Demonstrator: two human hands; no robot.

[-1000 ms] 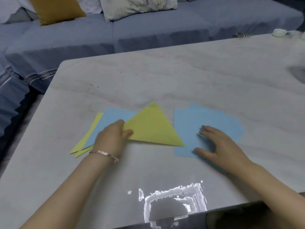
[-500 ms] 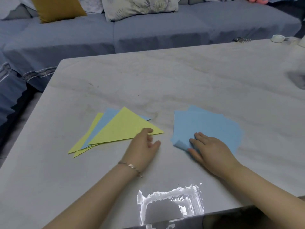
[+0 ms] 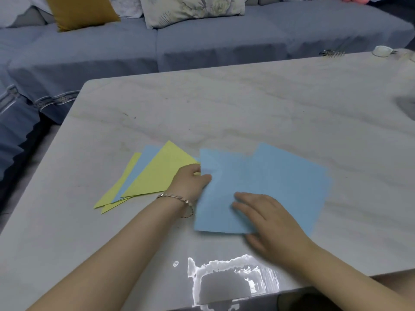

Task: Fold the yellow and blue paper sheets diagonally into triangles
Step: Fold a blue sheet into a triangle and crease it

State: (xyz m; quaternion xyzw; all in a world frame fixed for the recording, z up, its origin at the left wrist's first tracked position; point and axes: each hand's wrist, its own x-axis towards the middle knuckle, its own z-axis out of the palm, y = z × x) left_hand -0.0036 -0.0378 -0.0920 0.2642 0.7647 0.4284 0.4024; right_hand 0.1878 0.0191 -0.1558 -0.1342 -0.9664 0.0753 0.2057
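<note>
Sliding off the folded yellow paper triangle point(image 3: 161, 173), her left hand point(image 3: 190, 180) is now pinching the flat blue paper sheet point(image 3: 226, 194) while her open right hand point(image 3: 267, 218) is pinning it for folding.

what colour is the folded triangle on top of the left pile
Yellow: the top triangle, clearest in the head view.

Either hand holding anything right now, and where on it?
Left hand pinches the top blue sheet at its left edge; right hand rests flat on it.

Dim soft light, glare on table edge point(image 3: 224, 277), wide-angle bowing
</note>
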